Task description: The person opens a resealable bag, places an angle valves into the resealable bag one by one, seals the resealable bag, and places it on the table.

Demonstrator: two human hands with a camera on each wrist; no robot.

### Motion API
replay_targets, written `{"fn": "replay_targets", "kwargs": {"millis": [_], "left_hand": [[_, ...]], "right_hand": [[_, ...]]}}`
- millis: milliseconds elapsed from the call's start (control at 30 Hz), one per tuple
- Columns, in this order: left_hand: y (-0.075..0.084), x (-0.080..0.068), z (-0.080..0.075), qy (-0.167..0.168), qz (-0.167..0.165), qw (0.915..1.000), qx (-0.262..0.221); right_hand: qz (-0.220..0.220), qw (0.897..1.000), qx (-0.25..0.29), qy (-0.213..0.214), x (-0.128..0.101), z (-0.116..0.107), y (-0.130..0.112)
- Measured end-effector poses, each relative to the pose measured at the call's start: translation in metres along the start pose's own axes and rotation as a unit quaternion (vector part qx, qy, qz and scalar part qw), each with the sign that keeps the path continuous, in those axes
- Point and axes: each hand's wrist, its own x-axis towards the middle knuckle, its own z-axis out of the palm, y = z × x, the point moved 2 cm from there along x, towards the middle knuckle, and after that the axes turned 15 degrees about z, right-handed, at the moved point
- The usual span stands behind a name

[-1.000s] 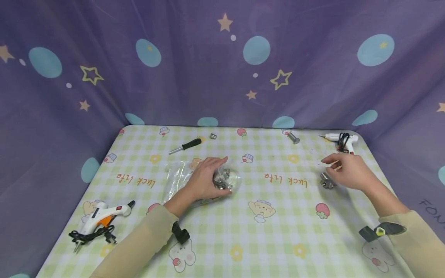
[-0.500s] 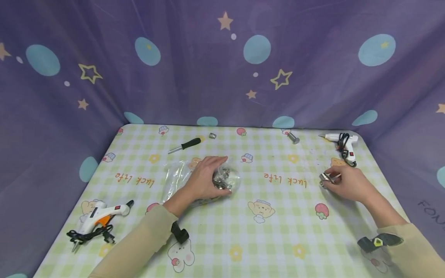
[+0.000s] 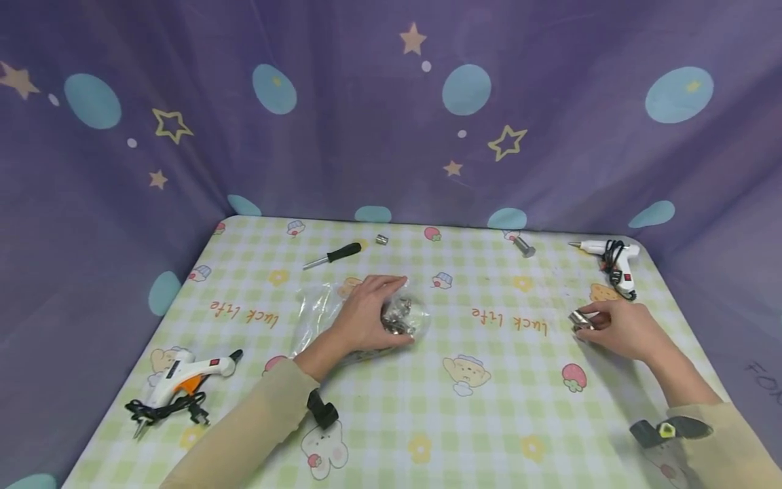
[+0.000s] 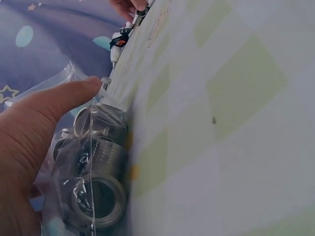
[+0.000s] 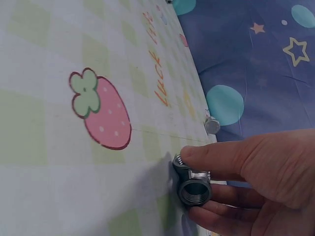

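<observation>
A metal fitting [image 5: 195, 191] sits pinched in the right grip [image 3: 624, 329], close to the tabletop [image 3: 482, 431]; the left grip [image 3: 364, 317] curls round a plastic bag [image 3: 315, 311] of metal parts [image 4: 107, 156]

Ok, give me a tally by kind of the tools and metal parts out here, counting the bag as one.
Glue guns: 2
Screwdriver: 1
Bolt: 1
Small metal sleeve: 1
Pipe fitting, in the right hand: 1
Clear bag, left hand on it: 1
Total: 7
</observation>
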Motion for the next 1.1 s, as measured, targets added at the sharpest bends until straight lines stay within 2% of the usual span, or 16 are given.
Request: {"fn": "replay_targets", "kwargs": {"millis": [300, 467, 633, 833, 1100], "left_hand": [[0.002, -0.008, 0.002, -0.007, -0.015, 0.9998, 0.005], [0.002, -0.007, 0.002, -0.01, -0.016, 0.9998, 0.009], [0.0, -0.001, 0.002, -0.018, -0.013, 0.9997, 0.01], [0.0, 0.004, -0.002, -0.02, -0.013, 0.9997, 0.012], [0.001, 0.004, -0.001, -0.03, -0.02, 0.9992, 0.018]], "right_hand": [[-0.004, 1.0, 0.013, -0.004, 0.002, 0.004, -0.005], [-0.008, 0.999, 0.042, 0.02, 0.003, 0.002, -0.018], [-0.022, 0.997, 0.069, 0.036, 0.004, -0.007, -0.041], [-0.063, 0.991, 0.109, 0.04, 0.012, -0.012, -0.075], [-0.098, 0.983, 0.154, 0.011, 0.019, -0.001, -0.122]]}}
